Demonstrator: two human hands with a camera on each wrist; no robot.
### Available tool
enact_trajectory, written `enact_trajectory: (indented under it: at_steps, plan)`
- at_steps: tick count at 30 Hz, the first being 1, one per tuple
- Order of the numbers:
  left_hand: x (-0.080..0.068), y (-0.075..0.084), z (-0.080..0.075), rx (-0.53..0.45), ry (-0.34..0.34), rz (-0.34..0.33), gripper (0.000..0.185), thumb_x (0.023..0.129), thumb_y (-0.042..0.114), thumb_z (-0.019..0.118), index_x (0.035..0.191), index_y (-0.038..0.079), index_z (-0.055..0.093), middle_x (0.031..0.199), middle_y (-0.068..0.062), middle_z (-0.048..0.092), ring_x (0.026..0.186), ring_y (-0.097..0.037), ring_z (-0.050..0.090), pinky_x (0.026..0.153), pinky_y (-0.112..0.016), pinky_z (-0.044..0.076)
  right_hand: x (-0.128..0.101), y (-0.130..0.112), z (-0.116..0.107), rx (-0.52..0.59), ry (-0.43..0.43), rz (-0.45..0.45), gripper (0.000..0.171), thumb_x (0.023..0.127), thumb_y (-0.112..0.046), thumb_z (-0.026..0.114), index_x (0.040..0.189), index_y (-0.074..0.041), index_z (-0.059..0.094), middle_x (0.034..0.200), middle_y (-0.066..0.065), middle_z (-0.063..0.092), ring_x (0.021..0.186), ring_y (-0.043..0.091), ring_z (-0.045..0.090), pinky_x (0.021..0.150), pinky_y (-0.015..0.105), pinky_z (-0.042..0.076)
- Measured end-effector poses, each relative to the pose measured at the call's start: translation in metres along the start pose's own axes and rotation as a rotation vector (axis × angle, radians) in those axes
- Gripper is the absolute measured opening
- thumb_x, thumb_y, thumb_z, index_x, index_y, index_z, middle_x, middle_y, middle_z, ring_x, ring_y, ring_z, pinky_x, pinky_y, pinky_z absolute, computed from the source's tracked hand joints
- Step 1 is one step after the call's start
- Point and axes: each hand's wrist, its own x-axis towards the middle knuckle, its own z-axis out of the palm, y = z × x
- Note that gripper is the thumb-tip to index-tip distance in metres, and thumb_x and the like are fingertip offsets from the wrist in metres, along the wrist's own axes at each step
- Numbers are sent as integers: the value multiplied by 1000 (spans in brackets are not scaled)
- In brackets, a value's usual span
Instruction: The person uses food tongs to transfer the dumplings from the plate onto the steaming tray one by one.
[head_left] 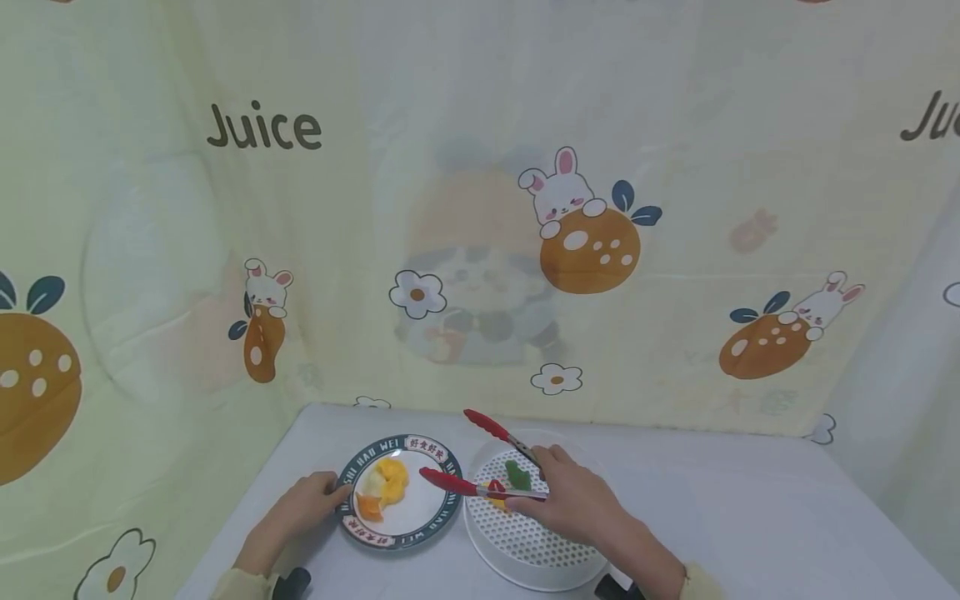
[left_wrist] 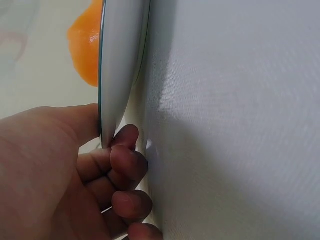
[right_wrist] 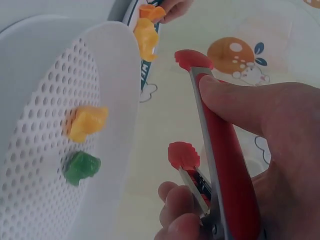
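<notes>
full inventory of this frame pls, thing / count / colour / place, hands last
plate: 1, white with dark lettered rim, on the table left of the strainer.
food pieces on plate: about 3, yellow, orange and pale, left half of the plate.
strainer: 1, white, perforated, on the table right of the plate.
food pieces in strainer: green, yellow and red ones show, far side; count unclear.
tongs: 1, red tips, metal arms, open, tips above the plate and strainer.
table: 1, pale grey cloth.
backdrop: 1, cream, rabbit and orange print, "Juice" lettering.
left hand: grips the plate's left rim.
right hand: holds the tongs, over the strainer.
</notes>
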Motion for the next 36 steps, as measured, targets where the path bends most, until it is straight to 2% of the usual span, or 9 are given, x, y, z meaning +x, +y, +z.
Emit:
enact_trajectory:
  at_steps: [6,11,21,25,29,36]
  plan:
    - [0,1,0,0,-1,-8,28,100,34,60,90,8,63,75,-5,57,71,-18,52,62,-31,42,6,-14,13,-9,-24,-46,87,76,-65,76,141,-12,53,132,13,59,103,25,60,85,53,57]
    - [1,2,-1,-9,-6,-10,28,100,33,61,98,5,65,78,-5,58,74,-18,53,65,-32,43,6,-27,21,21,-70,-73,85,77,-65,75,142,-14,53,136,13,58,104,26,60,87,56,56]
    - [1,2,0,11,-3,-8,31,99,33,63,102,3,66,79,-5,59,76,-19,54,67,-31,45,10,-51,41,-57,-116,-103,72,81,-64,72,132,-15,61,126,8,66,98,22,61,87,52,56]
    - [1,1,-1,9,-4,2,29,99,34,62,98,5,65,77,-5,57,74,-18,53,66,-31,44,15,-57,47,-61,-120,-74,67,82,-61,73,130,-14,63,121,7,67,94,20,58,88,51,55]
    - [1,0,0,1,0,18,27,99,33,61,91,8,63,74,-5,55,71,-17,51,64,-30,41,18,-59,48,-60,-120,-61,65,83,-58,74,129,-14,64,111,4,67,89,18,55,84,45,56]
    - [0,0,0,8,5,5,30,99,33,61,103,3,66,80,-5,59,76,-19,53,67,-32,44,20,-61,47,-44,-132,-58,60,82,-55,76,122,-12,67,86,-1,60,78,16,52,67,35,49]
